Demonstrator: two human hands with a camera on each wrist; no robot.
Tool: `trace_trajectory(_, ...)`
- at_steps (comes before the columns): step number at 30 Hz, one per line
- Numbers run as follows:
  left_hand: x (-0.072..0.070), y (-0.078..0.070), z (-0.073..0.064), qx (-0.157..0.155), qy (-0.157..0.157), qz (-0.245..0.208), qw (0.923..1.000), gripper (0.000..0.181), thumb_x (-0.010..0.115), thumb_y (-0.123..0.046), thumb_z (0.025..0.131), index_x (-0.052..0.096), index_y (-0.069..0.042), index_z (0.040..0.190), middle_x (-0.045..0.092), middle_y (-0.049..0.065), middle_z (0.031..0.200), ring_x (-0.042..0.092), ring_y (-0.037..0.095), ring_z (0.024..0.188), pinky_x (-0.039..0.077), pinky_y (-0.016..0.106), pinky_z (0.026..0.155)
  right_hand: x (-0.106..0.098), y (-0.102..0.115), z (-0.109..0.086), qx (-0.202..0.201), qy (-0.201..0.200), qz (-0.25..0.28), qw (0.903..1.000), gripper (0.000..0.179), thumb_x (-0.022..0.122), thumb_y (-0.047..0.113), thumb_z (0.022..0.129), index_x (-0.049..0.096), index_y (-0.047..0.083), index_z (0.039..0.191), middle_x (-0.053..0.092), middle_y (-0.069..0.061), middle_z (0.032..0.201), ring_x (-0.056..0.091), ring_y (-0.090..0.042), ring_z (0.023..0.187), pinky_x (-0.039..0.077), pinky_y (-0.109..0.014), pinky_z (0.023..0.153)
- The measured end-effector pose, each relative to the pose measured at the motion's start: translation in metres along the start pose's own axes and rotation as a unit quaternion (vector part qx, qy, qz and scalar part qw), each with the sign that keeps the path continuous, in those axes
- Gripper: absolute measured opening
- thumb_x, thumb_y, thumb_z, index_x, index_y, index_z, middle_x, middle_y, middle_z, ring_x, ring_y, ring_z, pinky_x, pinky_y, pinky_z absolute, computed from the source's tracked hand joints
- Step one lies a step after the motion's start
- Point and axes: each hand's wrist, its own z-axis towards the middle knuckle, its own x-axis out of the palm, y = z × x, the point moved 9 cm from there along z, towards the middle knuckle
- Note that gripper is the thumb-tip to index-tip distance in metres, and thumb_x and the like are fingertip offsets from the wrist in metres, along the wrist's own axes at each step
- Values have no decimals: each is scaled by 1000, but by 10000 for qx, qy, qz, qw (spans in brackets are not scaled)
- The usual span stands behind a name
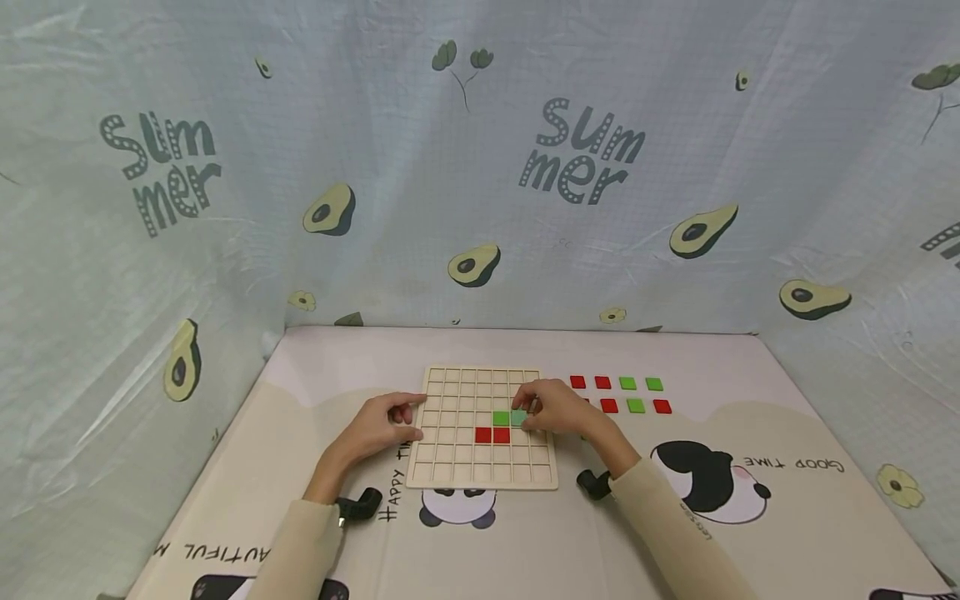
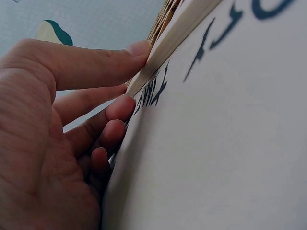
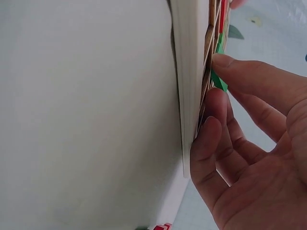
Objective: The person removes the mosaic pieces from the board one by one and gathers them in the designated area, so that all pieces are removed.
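A pale wooden grid board (image 1: 446, 473) lies on the printed tablecloth. Two red tiles (image 1: 492, 435) sit side by side in its cells, with one green tile (image 1: 501, 418) directly above the right-hand one. My right hand (image 1: 557, 407) pinches another green tile (image 3: 219, 76) between thumb and fingers, over the cell to the right of the seated green one. In the right wrist view this tile stands tilted against the grid. At the board's left edge, my left hand (image 1: 378, 425) touches the wood with its thumb (image 2: 103, 64) and index fingertip, the other fingers bent.
Loose red tiles (image 1: 602, 382) and green tiles (image 1: 628, 383) lie in rows right of the board, partly hidden by my right hand. Behind the table hangs a curtain (image 1: 480, 183) printed with avocados. A dark wrist camera mount (image 1: 592, 484) sits by my right wrist.
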Motion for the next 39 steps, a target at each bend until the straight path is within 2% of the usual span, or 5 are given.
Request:
trace_trajectory(6, 0, -1, 0, -3, -11, -2, 10000, 62, 83, -14, 78, 66, -4, 137, 58, 4, 87, 50, 16, 82, 39, 27, 74, 0, 1, -2, -25, 4, -24, 10000, 22, 80, 7, 85, 74, 17, 104, 66, 3, 94, 59, -15, 89, 54, -30, 80)
trace_trajectory(13, -1, -2, -1, 17, -16, -20, 10000, 62, 83, -14, 78, 66, -3, 137, 58, 4, 87, 50, 16, 82, 39, 26, 74, 0, 2, -3, -161, 169, 119, 9997, 25, 77, 5, 87, 73, 15, 109, 65, 1, 86, 57, -14, 79, 49, -27, 69)
trace_trajectory(20, -1, -3, -2, 16, -4, -26, 10000, 63, 83, -14, 78, 65, -2, 137, 58, 4, 88, 50, 16, 82, 39, 26, 74, 1, 1, -5, -181, 226, 272, 9992, 25, 73, 5, 89, 73, 15, 112, 63, 2, 84, 56, -13, 78, 47, -26, 68)
trace_trajectory(31, -1, -2, -3, 4, -27, -49, 10000, 62, 83, -14, 78, 66, -3, 136, 58, 4, 88, 49, 17, 82, 38, 27, 74, -4, -3, -10, -225, 75, 420, 9988, 29, 66, 6, 92, 72, 18, 119, 65, -1, 94, 57, -15, 80, 49, -28, 71)
trace_trajectory(39, 0, -2, -2, 50, -32, -46, 10000, 61, 83, -15, 79, 66, -4, 136, 58, 4, 87, 49, 17, 81, 38, 27, 74, -23, -12, -27, -257, -132, 538, 9981, 31, 67, 4, 92, 72, 13, 121, 66, -6, 98, 63, -18, 76, 52, -30, 67)
